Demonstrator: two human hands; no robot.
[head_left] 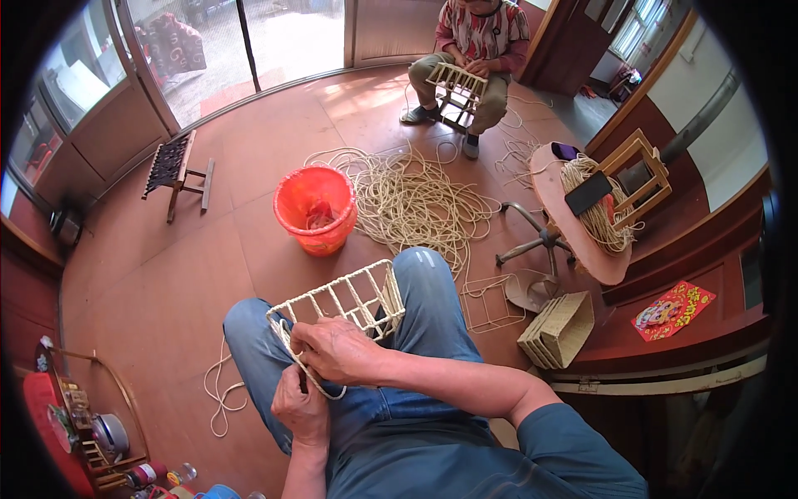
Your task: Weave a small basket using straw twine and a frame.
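Note:
A rectangular basket frame (338,290), wrapped in pale cord with open gaps between its bars, rests across my thighs. My right hand (341,349) is closed at the frame's near left corner, its fingers curled around the pale cord (313,381) there. Just below it, my left hand (301,409) has its thumb and fingers pinched together at the cord by the frame's edge. The fingertips of both hands are partly hidden. A length of cord trails to the floor on the left of my knee.
A big heap of cord (416,200) lies ahead beside a red bucket (287,212). Nested woven baskets (559,333) sit at the right, below a swivel-based board (553,195) holding coiled cord. A seated person (482,37) handles another frame. A low stool (171,166) stands left.

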